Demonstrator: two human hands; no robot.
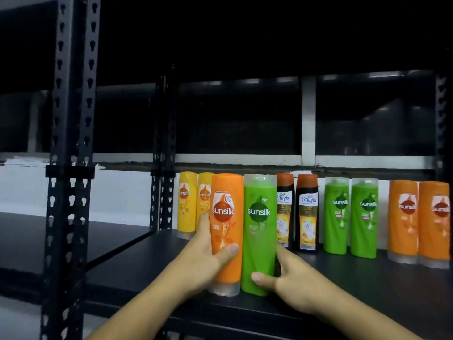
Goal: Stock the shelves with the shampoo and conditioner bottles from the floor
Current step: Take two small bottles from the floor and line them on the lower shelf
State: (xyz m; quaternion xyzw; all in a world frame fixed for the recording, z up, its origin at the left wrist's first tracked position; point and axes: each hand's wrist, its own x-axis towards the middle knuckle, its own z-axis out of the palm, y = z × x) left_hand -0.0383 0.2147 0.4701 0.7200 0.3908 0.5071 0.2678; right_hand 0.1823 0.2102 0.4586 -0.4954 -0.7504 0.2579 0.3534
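My left hand (198, 256) grips an orange Sunsilk bottle (226, 227), upright with its clear cap down, near the front of the black shelf (147, 266). Right beside it my right hand (286, 278) holds a green Sunsilk bottle (258, 241), thumb on its front and fingers behind. The two bottles stand side by side, almost touching. Whether their bases rest on the shelf I cannot tell.
Along the back of the shelf stand two yellow bottles (187, 204), two black Safi Shayla bottles (306, 212), two green bottles (350, 217) and two orange bottles (419, 222). A perforated black upright (71, 143) rises at left. A dark window is behind.
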